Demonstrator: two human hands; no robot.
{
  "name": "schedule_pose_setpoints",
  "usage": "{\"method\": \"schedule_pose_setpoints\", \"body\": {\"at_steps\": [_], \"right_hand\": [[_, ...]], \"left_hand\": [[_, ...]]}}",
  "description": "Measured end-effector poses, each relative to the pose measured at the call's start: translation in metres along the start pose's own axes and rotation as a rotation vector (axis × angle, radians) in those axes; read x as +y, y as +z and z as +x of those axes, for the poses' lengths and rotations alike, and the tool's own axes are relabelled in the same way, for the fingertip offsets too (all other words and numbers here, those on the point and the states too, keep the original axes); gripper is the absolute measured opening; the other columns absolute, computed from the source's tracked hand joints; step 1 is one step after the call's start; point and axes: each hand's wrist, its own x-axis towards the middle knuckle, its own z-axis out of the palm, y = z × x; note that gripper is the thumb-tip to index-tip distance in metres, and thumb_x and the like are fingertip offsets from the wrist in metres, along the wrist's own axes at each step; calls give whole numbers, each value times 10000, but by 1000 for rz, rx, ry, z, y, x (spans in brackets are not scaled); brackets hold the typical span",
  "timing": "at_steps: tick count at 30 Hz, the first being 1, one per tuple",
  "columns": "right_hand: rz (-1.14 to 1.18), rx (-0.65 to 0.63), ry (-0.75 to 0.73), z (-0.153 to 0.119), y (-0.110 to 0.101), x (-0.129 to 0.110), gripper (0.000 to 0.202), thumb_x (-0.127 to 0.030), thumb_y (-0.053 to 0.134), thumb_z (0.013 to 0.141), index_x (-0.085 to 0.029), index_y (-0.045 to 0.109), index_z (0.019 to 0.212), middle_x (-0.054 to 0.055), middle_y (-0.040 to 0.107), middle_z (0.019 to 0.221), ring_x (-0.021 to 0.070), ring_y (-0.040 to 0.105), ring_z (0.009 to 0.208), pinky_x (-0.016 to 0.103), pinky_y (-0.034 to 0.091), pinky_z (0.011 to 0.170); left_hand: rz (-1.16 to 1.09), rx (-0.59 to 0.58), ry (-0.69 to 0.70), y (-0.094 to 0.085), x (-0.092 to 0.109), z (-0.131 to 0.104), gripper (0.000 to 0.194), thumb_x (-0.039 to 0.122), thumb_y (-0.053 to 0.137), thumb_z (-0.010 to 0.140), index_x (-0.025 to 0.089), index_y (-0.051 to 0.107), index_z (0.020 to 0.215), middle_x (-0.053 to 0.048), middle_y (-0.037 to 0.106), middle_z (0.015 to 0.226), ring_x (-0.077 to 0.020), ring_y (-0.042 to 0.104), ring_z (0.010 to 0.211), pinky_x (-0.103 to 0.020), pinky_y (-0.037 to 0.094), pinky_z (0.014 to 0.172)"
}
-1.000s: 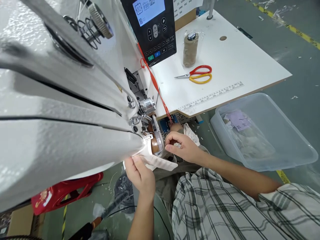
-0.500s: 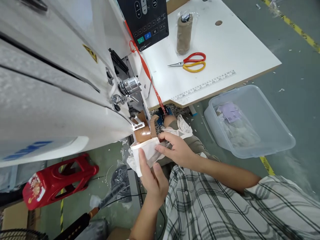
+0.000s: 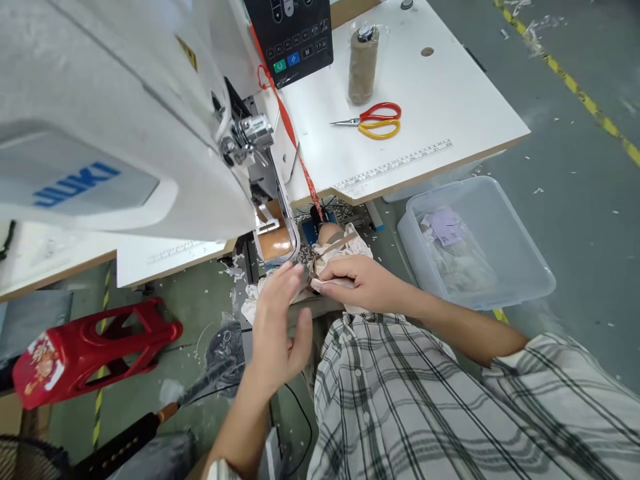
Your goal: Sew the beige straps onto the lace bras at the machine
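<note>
My right hand (image 3: 363, 283) pinches a small pale fabric piece (image 3: 330, 257) just below the front end of the white sewing machine (image 3: 125, 133). My left hand (image 3: 280, 327) hovers beside it with fingers spread, back toward the camera, touching nothing that I can make out. More lace-edged pale fabric (image 3: 253, 303) lies in my lap under both hands. The machine's brown, white-rimmed arm end (image 3: 275, 243) stands bare right above my hands.
On the white table (image 3: 450, 107) lie red and yellow scissors (image 3: 373, 121) and a tan thread cone (image 3: 363, 57). A black control panel (image 3: 295, 33) sits behind. A clear plastic bin (image 3: 475, 247) stands on the floor at right, a red stool (image 3: 85, 353) at left.
The fabric has come off the machine's arm end and down to my lap. My left hand let go of it and opened; my right hand keeps hold. My view shifted left and back.
</note>
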Motion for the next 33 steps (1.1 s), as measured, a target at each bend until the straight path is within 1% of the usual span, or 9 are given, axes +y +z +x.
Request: {"method": "schedule_pose_setpoints", "body": {"at_steps": [2,4,7,11,16,20,25,30,33], "right_hand": [[-83,-56,-49,-5,0,-2,172,-258,573,911,-161,656,797,2,633,727,122,553,684,242,396,658],[-199,-91,-99,-12,1,-4,153,-238,578,902,-164,651,790,0,630,719,119,550,669,236,386,637],[-435,-53,-250,-23,5,-2,111,-181,569,897,-171,652,823,10,650,739,129,566,680,246,373,624],[-718,87,-502,-36,15,2,178,-194,525,945,-191,647,815,18,654,699,151,562,644,292,355,615],[-753,26,-436,-47,29,-4,247,-264,465,977,-242,645,810,32,664,736,176,582,690,328,383,638],[-693,-1,-394,-53,37,-12,255,-266,446,971,-252,639,803,40,661,738,188,577,692,341,396,647],[-693,89,-545,-57,45,-17,220,-216,475,966,-220,637,817,39,657,718,175,579,681,316,396,631],[-726,78,-635,-61,53,-34,241,-269,487,994,-195,665,849,20,614,667,152,543,644,285,374,602],[-773,85,-579,-62,56,-33,321,-310,456,1015,-193,681,819,18,587,648,142,520,616,279,352,583]], "left_hand": [[-5,-187,82,-2,-5,9,579,130,511,894,216,360,1447,-135,617,1331,-268,511,1338,-533,406,1119],[2,-248,120,-1,-9,11,417,151,548,881,204,477,1289,-84,697,1066,-234,640,1118,-524,437,1093],[28,-136,220,3,-13,1,144,125,592,868,228,539,954,23,605,726,-158,626,746,-405,555,895],[172,116,483,8,-11,-23,201,59,625,839,246,567,883,45,518,614,-150,549,630,-298,521,621],[252,217,550,6,-5,-41,240,41,648,831,274,591,826,58,502,569,-131,514,593,-282,516,590],[152,170,378,3,-2,-55,181,139,622,885,286,604,781,62,478,536,-126,509,555,-294,514,572],[87,73,218,-2,1,-69,158,211,610,903,326,633,797,27,509,565,-178,564,592,-350,526,617],[84,225,278,-10,23,-73,174,119,542,882,262,624,824,21,577,611,-154,552,566,-274,426,507],[-139,209,-47,5,26,-84,175,110,543,844,227,610,732,28,605,614,-124,588,551,-223,441,510]]}}
